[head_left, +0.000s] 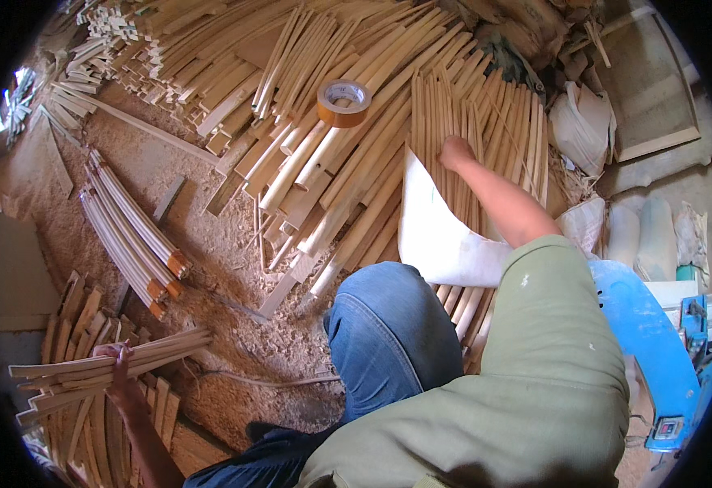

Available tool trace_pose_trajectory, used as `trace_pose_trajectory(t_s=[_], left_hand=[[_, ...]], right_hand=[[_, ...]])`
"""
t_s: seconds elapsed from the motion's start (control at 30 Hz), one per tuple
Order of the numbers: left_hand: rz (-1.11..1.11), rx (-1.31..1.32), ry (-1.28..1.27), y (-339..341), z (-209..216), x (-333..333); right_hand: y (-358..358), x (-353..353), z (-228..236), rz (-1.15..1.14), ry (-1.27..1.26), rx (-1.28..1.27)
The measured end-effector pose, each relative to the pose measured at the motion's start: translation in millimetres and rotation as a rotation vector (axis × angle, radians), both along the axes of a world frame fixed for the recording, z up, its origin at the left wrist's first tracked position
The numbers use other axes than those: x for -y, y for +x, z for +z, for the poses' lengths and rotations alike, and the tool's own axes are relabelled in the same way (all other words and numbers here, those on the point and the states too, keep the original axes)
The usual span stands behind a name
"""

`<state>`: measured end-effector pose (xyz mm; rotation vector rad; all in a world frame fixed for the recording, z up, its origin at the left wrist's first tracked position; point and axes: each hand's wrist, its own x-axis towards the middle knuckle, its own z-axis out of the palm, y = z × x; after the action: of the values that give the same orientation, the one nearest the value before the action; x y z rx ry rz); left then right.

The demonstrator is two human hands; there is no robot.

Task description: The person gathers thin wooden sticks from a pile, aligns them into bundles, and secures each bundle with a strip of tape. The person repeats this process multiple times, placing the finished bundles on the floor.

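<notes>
The left hand [115, 358] gripped a bundle of wood strips [104, 363]; the right hand [455, 151] lay closed on stacked slats [470, 106].

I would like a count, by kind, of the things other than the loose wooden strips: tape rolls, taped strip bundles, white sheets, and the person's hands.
Roll of brown tape: 1
Taped bundle of strips: 1
White sheet: 1
Hands: 2, the left hand gripping a sheaf of strips, the right hand on the curved strips
Total: 5
</notes>
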<state>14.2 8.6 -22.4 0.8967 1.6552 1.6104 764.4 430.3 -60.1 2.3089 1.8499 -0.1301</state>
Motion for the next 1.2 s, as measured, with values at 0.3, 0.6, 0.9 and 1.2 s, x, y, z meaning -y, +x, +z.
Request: trace_pose_trajectory(t_s=[0.3,0.6,0.9,1.2], left_hand=[[0.002,0.006,-0.017,9.1,8.1,1.3],[-0.012,-0.023,-0.03,7.7,5.8,0.4],[-0.055,-0.002,-0.003,7.0,8.9,0.4],[-0.027,-0.045,-0.019,9.2,9.1,-4.6]], right_hand=[[-37.8,0.1,-0.7,-0.09,0.023,-0.017],[-37.9,-23.4,-11.3,-0.237,0.053,-0.063],[-31.3,-30.3,-11.4,-0.268,-0.044,-0.061],[-14.0,-37.4,-32.5,-0.195,-0.097,-0.127]])
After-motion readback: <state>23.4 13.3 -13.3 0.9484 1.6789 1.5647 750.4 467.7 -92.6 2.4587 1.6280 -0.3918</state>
